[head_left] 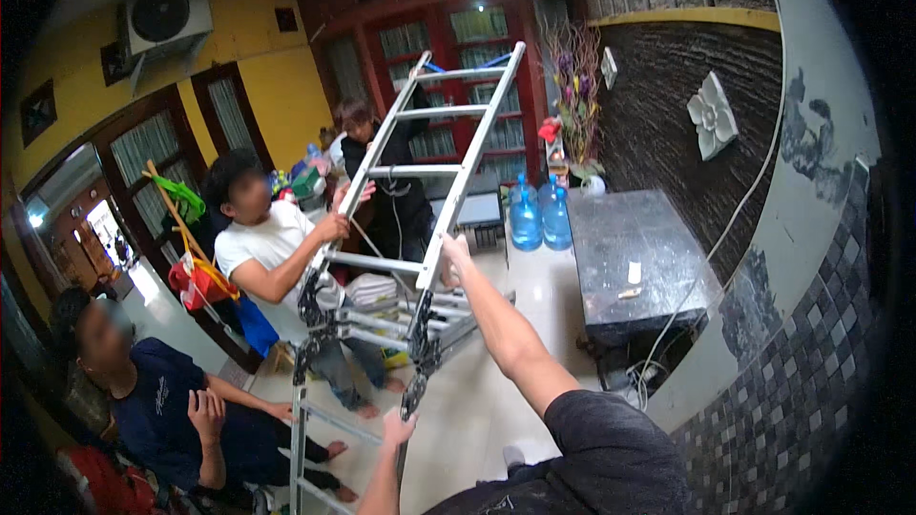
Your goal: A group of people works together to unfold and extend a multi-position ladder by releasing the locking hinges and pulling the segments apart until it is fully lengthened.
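So the silver aluminium folding ladder (415,172) is held tilted up in the middle of the room, over a glossy pale tiled floor (468,415), with its upper rungs leaning away. One side rail is gripped by the right hand (458,259) — fingers wrapped round it a bit above the chunky black hinges (420,339). The left hand (398,427) is set against the rail lower down; whether its fingers are fully closed can't be told from here. The opposite rail is held by a co-worker in a white T-shirt (262,248).

Handling-wise, it'd be judged stiff, lightish for its length but awkward and top-heavy, and the smooth metal might be slippery. It's best held by the straight rails — the hinges look like pinch spots, so fingers are better kept off.

As for room, open floor is seen on the right, up to the edge of the shiny black tabletop (658,234), with big blue plastic water bottles (526,219) near its far end. The left is tighter: space there is taken up by a co-worker in a navy T-shirt (167,410).
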### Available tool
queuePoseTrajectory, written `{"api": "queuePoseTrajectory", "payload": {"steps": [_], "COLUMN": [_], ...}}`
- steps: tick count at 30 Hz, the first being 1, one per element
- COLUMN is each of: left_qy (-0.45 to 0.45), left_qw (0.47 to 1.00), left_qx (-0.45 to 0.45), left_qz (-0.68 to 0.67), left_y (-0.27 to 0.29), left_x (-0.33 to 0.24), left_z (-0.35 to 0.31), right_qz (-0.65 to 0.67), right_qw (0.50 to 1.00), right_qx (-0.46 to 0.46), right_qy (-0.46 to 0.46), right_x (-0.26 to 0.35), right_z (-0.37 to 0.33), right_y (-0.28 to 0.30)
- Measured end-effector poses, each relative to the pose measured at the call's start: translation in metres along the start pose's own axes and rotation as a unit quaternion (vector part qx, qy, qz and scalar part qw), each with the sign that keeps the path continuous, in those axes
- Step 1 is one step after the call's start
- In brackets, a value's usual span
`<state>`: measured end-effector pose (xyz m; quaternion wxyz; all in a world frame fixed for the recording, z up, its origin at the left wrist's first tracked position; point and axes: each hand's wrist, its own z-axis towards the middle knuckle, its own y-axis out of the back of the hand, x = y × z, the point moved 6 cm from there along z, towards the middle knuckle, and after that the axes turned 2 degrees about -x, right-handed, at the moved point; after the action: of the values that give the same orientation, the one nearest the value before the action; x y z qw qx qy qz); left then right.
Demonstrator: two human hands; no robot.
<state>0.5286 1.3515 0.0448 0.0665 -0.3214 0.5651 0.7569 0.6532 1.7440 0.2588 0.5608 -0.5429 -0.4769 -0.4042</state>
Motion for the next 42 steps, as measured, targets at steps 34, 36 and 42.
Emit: {"api": "queuePoseTrajectory", "payload": {"steps": [34,36,42], "left_qy": [0.037,0.001,-0.036], "left_qw": [0.997,0.996,0.995], "left_qx": [-0.011,-0.032,-0.068], "left_qz": [-0.067,-0.082,-0.068], "left_y": [-0.003,-0.002,0.006], "left_x": [0.013,0.012,-0.001], "left_z": [-0.022,-0.021,-0.031], "right_qz": [0.187,0.193,0.175], "right_qw": [0.967,0.962,0.962], "right_qx": [0.135,0.136,0.125], "right_qy": [0.109,0.138,0.169], "right_x": [0.083,0.088,0.091], "right_z": [-0.016,-0.019,-0.025], "right_y": [-0.067,-0.069,-0.072]}}
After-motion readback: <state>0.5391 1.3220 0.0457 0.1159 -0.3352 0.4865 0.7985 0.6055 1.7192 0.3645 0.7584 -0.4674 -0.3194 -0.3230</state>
